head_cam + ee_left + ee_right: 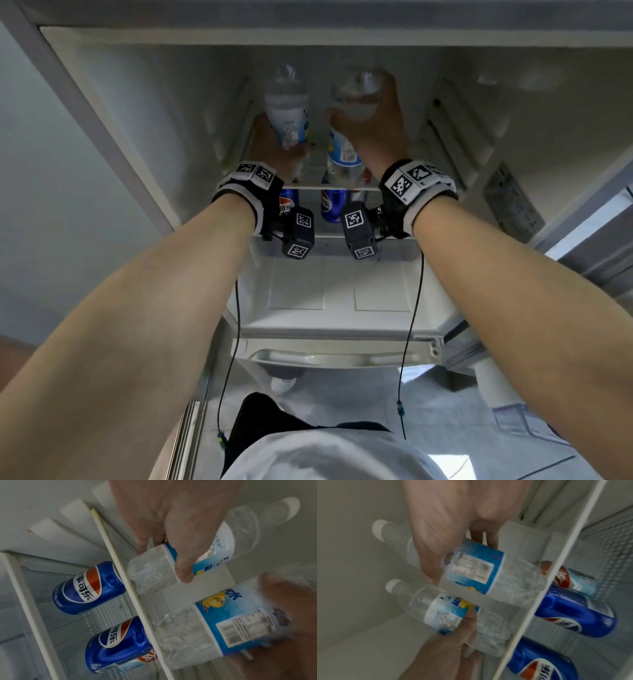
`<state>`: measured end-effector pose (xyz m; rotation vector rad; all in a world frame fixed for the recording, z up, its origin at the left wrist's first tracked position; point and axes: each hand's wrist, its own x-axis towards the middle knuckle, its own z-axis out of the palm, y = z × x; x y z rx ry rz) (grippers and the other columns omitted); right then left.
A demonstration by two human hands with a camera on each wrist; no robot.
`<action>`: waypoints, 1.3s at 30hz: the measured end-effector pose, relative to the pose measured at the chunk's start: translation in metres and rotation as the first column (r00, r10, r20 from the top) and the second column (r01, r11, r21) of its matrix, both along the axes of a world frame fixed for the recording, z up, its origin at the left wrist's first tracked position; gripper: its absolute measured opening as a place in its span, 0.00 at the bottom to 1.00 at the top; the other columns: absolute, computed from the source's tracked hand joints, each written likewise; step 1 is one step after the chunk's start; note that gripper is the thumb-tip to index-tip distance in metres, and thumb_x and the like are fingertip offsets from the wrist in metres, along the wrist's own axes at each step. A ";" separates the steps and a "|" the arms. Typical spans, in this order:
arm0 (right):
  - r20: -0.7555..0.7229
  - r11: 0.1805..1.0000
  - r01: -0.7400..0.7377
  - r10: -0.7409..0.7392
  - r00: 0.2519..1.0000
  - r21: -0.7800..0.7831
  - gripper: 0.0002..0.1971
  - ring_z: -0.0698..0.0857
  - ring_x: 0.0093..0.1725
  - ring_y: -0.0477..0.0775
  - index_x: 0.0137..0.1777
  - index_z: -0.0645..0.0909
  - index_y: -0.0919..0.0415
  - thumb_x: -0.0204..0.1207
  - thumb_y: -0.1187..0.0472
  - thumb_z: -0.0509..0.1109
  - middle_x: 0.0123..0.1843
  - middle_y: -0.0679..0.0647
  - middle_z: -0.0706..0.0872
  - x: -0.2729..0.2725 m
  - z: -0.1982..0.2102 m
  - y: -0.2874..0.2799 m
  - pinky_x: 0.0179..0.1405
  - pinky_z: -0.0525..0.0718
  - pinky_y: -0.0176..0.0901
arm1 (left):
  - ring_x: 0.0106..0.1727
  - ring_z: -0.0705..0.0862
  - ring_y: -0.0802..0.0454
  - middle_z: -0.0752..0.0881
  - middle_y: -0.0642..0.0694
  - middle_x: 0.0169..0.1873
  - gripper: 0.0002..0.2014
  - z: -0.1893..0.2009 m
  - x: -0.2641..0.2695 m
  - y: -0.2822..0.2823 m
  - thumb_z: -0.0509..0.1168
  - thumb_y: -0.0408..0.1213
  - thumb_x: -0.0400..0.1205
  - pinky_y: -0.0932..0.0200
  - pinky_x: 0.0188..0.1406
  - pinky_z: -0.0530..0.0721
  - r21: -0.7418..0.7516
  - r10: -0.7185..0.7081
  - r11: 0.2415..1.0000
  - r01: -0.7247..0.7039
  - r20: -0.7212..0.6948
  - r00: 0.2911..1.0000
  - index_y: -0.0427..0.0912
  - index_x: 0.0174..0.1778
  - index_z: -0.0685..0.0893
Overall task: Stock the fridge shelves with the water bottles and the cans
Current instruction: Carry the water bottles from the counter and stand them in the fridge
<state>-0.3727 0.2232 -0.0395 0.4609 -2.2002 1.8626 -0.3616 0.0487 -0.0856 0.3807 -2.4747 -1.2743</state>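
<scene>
Water bottles sit one in each of the hands, above the upper fridge shelf [329,187]. Left hand [274,144] wraps thumb and fingers round the label of the left bottle [286,102]; right hand [376,126] curls round the upper body of the right bottle [344,154]. Both bottles stand roughly upright, side by side. Blue cans [89,588] stand on the shelf below.

Two bottles, three cans

Two water bottles [287,113] [346,150] are on the upper shelf [329,187]; three cans [573,614] [542,665] [570,578] are on the one below.
</scene>
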 end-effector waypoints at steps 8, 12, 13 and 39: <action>0.067 0.978 -0.055 0.042 0.997 0.200 0.37 0.85 0.60 0.46 0.71 0.70 0.59 0.64 0.59 0.85 0.64 0.50 0.84 -0.020 -0.033 0.007 0.61 0.87 0.44 | 0.68 0.80 0.49 0.79 0.42 0.71 0.36 -0.009 -0.007 -0.004 0.78 0.38 0.74 0.70 0.58 0.76 0.036 0.040 0.999 -0.038 -0.071 0.997 0.36 0.76 0.69; 0.074 0.984 -0.057 0.045 0.996 0.170 0.36 0.85 0.56 0.43 0.69 0.71 0.62 0.64 0.61 0.85 0.61 0.51 0.84 -0.037 -0.030 -0.007 0.57 0.85 0.33 | 0.73 0.77 0.46 0.76 0.40 0.74 0.36 -0.003 -0.016 -0.006 0.76 0.35 0.76 0.73 0.60 0.70 0.032 0.042 0.999 -0.040 -0.060 0.997 0.35 0.78 0.66; 0.074 0.984 -0.070 0.058 0.996 0.164 0.36 0.85 0.59 0.46 0.70 0.71 0.62 0.64 0.61 0.85 0.63 0.52 0.84 -0.042 -0.030 -0.012 0.60 0.85 0.36 | 0.74 0.77 0.45 0.76 0.39 0.74 0.37 -0.003 -0.019 -0.006 0.76 0.35 0.76 0.67 0.68 0.73 0.033 0.044 0.999 -0.042 -0.055 0.998 0.35 0.78 0.66; 0.188 0.905 -0.233 0.175 0.966 0.355 0.33 0.80 0.66 0.58 0.75 0.69 0.65 0.73 0.64 0.79 0.72 0.61 0.77 -0.095 -0.028 -0.063 0.60 0.86 0.57 | 0.73 0.76 0.39 0.75 0.34 0.73 0.29 0.001 -0.043 -0.027 0.66 0.36 0.84 0.49 0.70 0.74 -0.170 0.214 0.966 -0.196 0.094 0.972 0.32 0.78 0.65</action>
